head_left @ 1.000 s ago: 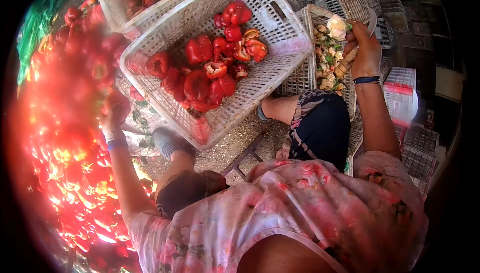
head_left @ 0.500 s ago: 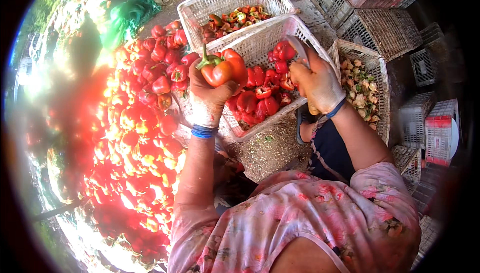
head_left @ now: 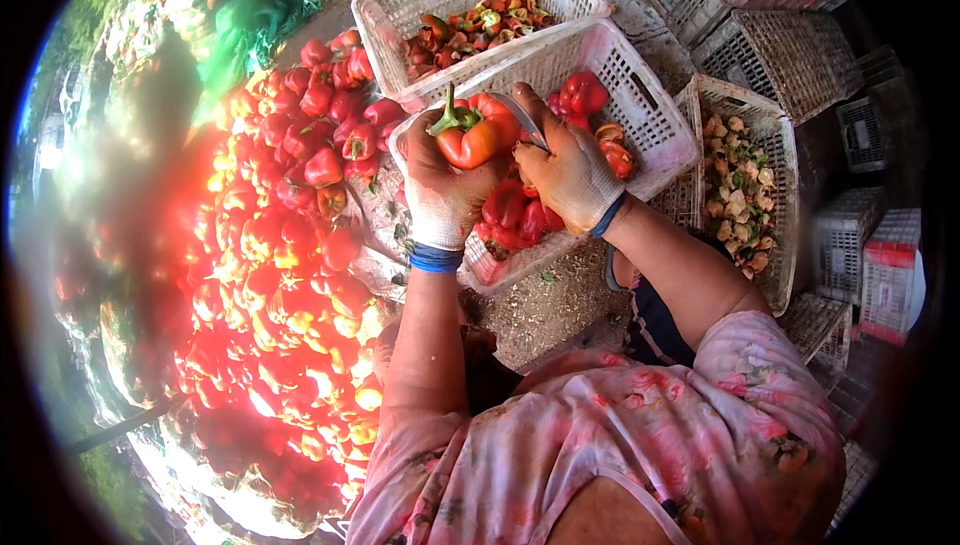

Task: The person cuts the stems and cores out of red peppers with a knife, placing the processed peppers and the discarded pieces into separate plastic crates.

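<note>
My left hand [head_left: 447, 185], in a stained white glove, is closed around an orange-red bell pepper [head_left: 478, 135] with a thick green stem. A curved knife [head_left: 532, 125] is gripped in my gloved right hand [head_left: 575, 170]; its blade lies against the right side of that pepper. Both hands are held over a white plastic crate [head_left: 655, 135]. Inside the crate lie red peppers [head_left: 512, 213], several of them cut open, partly hidden by my hands and wrists.
A large heap of red peppers [head_left: 270, 275] spreads along my left side. Beyond the near crate, another white crate [head_left: 400, 5] holds pepper scraps. A crate [head_left: 785, 145] of pale pepper cores [head_left: 738, 180] stands at right, below stacked crates [head_left: 780, 55]. Green netting [head_left: 265, 25] lies far left.
My right hand has moved left with the knife, bringing the blade to the pepper. My left hand has shifted slightly right, still holding the same pepper.
</note>
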Motion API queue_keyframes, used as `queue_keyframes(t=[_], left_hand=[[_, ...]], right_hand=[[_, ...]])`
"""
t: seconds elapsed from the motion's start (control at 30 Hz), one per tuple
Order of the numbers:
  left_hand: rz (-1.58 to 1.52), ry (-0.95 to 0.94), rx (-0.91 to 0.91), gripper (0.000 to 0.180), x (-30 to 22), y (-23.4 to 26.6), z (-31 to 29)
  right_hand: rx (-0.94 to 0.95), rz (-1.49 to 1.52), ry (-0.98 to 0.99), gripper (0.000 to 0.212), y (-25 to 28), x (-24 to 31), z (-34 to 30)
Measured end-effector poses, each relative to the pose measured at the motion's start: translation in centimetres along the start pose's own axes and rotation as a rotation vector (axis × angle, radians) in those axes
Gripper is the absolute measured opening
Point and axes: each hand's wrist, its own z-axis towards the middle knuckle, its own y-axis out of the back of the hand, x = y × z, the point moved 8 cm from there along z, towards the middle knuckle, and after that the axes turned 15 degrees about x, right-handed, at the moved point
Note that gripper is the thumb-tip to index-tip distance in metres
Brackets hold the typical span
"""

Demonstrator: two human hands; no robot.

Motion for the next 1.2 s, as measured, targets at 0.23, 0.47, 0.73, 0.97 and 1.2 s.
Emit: queue_keyframes(t=[0.23, 0.47, 0.73, 0.97, 1.2], left_hand=[[-0.096, -0.001, 0.008, 0.064, 0.1, -0.2, 0.7], [-0.413, -0.012, -0.131, 0.051, 0.0, 2.2, 0.3], [-0.575, 0.075, 0.274, 0.103, 0.9, -3.7, 0.2], [-0.801, 0.565, 0.236, 0.046, 7.0, -7.0, -2.1], [-1.279, 0.576, 0.265, 0.044, 7.8, -8.0, -1.6]], right_hand=[[0.157, 0.01, -0.189, 0.059, -1.9, -3.2, 1.4], [0.377, 0.104, -0.269, 0.045, -5.0, -5.1, -1.4], [0.221, 0.873, -0.29, 0.06, -0.2, -5.6, 0.8], [0.1, 0.713, -0.244, 0.06, -0.8, -8.4, 1.1], [0.162, 0.452, -0.181, 0.065, 0.4, -4.2, 0.5]])
